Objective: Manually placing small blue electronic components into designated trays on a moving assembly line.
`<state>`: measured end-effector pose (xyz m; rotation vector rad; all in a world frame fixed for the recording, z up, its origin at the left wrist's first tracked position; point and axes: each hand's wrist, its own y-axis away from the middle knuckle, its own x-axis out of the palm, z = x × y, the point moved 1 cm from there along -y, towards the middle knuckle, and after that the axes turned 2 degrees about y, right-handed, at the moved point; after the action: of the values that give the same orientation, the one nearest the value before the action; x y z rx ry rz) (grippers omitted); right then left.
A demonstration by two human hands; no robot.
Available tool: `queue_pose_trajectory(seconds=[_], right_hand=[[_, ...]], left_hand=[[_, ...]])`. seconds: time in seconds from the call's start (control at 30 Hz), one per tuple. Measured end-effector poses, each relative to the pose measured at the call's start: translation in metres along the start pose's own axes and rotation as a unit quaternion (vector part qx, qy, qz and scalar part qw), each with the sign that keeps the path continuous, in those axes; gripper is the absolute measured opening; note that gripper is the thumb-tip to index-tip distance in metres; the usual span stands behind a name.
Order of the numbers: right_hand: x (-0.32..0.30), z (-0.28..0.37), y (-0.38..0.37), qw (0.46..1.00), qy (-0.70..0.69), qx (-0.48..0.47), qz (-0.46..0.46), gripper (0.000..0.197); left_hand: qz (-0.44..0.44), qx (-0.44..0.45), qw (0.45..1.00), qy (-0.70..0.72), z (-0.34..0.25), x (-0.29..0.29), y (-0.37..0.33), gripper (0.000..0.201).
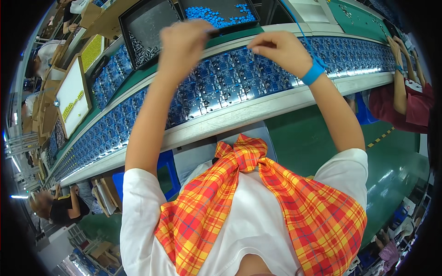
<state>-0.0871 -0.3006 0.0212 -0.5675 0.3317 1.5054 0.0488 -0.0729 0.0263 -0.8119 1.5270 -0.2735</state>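
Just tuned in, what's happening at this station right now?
A person works at a conveyor line carrying rows of blue circuit boards. Both arms reach forward: the left hand is at the edge of a black tray of small blue parts, and the right hand, with a blue wrist strap, pinches something tiny above the boards. Another tray holds grey parts.
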Motion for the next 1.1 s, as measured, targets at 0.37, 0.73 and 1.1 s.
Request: queue_pose_trajectory(seconds=[0.37,0.73,1.1], right_hand=[[0.023,0.007,0.034,0.956,0.273,-0.069,0.077,0.01],[0.023,0.012,0.034,0.947,0.293,-0.107,0.082,0.008],[0.017,0.019,0.019,0.923,0.341,-0.083,0.159,0.016]], left_hand=[[0.159,-0.327,0.926,0.103,0.077,-0.011,0.016,0.028],[0.059,-0.288,0.955,0.044,0.045,-0.017,0.013,0.019],[0.239,-0.279,0.871,0.327,-0.046,-0.022,0.014,0.016]])
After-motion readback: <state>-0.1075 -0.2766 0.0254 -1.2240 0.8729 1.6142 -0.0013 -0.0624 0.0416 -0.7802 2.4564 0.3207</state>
